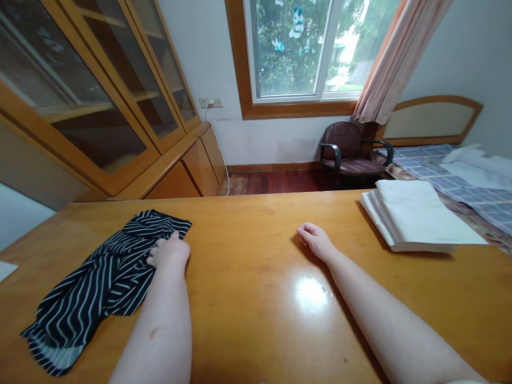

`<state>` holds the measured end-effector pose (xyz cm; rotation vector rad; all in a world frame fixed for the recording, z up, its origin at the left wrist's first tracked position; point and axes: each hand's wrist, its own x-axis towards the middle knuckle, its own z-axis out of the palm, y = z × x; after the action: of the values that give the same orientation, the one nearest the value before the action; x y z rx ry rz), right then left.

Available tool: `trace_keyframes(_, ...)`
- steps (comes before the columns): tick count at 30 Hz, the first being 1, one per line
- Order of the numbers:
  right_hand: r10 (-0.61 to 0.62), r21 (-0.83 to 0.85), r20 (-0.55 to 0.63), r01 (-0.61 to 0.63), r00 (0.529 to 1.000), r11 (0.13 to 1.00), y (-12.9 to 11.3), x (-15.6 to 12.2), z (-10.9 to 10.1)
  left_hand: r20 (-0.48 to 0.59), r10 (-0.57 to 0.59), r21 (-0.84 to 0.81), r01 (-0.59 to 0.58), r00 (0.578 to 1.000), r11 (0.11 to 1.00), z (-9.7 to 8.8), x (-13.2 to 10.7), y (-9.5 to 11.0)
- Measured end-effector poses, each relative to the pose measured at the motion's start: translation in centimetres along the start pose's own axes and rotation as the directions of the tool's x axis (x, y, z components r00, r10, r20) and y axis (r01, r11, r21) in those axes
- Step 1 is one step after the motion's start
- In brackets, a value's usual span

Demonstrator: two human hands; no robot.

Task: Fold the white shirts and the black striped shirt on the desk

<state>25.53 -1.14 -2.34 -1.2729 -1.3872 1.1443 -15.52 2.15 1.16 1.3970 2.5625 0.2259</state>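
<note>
A black garment with white stripes (100,277) lies crumpled on the left part of the wooden table (256,224). My left hand (170,252) rests on its right edge, fingers curled onto the fabric. My right hand (316,240) lies on the bare tabletop near the middle, fingers loosely curled with nothing in them. A stack of folded white cloth (416,216) sits on the table's right side, an arm's reach from my right hand.
A wooden cabinet with glass doors (100,96) lines the left wall. A dark office chair (350,152) stands under the window (304,48). A bed with a checked cover (460,181) is at the right. A white sheet corner (6,269) shows at the left edge.
</note>
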Motion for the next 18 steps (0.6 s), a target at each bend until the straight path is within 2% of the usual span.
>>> trace_keyframes(2,0.002,-0.002,-0.001,-0.002,1.000,1.000,-0.1,-0.1,0.0,-0.014,-0.087,0.078,0.088,0.996,0.993,-0.3,-0.4,0.5)
trace_keyframes(3,0.002,-0.002,-0.002,-0.002,1.000,1.000,-0.1,-0.1,0.0,-0.012,-0.071,0.109,0.072,0.997,0.991,-0.3,-0.6,0.9)
trace_keyframes(6,-0.002,0.003,0.006,0.002,1.000,1.000,0.0,-0.1,0.1,0.054,0.159,0.120,-0.164,0.986,0.979,-0.1,-1.7,2.3)
trace_keyframes(8,-0.004,0.010,0.011,0.003,1.000,1.000,0.0,-0.1,0.1,0.109,0.332,0.096,-0.343,0.937,0.935,0.4,-2.7,3.4)
trace_keyframes(11,-0.002,0.017,0.013,0.002,1.000,1.000,0.0,0.0,0.1,0.132,0.548,-0.046,-0.547,0.826,0.836,1.4,-4.9,5.3)
trace_keyframes(14,-0.003,0.006,0.022,0.003,1.000,1.000,-0.1,0.0,0.1,0.119,0.657,-0.339,-0.591,0.745,0.732,2.3,-7.1,7.0)
trace_keyframes(16,-0.006,-0.009,0.025,0.006,1.000,1.000,-0.1,0.0,0.2,0.116,0.684,-0.472,-0.566,0.720,0.676,2.7,-8.3,7.7)
trace_keyframes(18,-0.008,-0.029,0.025,0.008,1.000,1.000,-0.1,0.0,0.2,0.128,0.694,-0.505,-0.555,0.709,0.661,2.8,-9.1,8.2)
